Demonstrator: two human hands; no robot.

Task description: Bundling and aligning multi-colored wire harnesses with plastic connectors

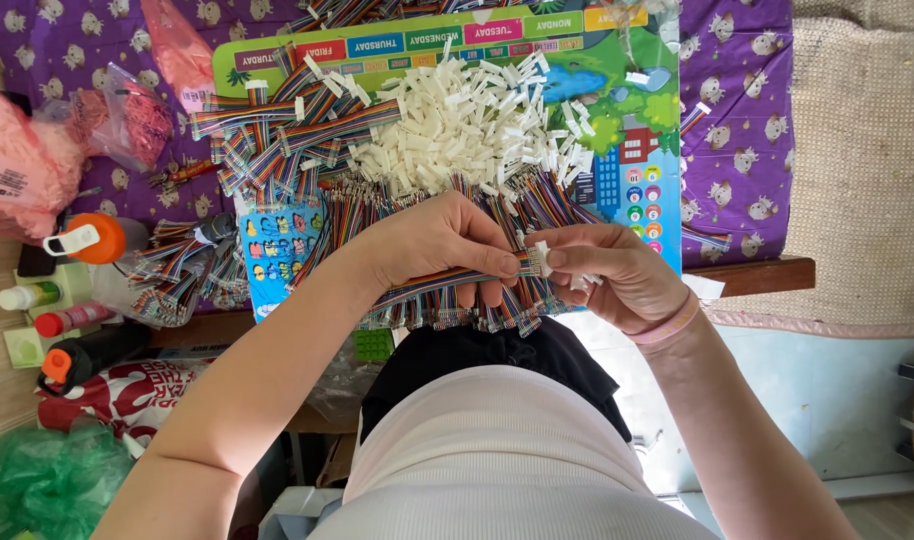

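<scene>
My left hand (439, 240) pinches a flat rainbow ribbon cable (427, 283) near its end, over the front edge of the table. My right hand (617, 272) holds a small white plastic connector (542, 258) against the cable's tip, with a few more white connectors tucked in the palm. Just beyond the hands lies a row of cut rainbow cables (447, 200), and behind it a heap of white connectors (462, 125) on a colourful printed board (632, 140).
More rainbow cable bundles (277, 125) lie at the back left. Pink plastic bags (22, 160), an orange-capped bottle (92, 238) and small bottles (62, 320) stand at the left. A purple patterned cloth (742, 110) covers the table; a green bag (47, 480) sits below.
</scene>
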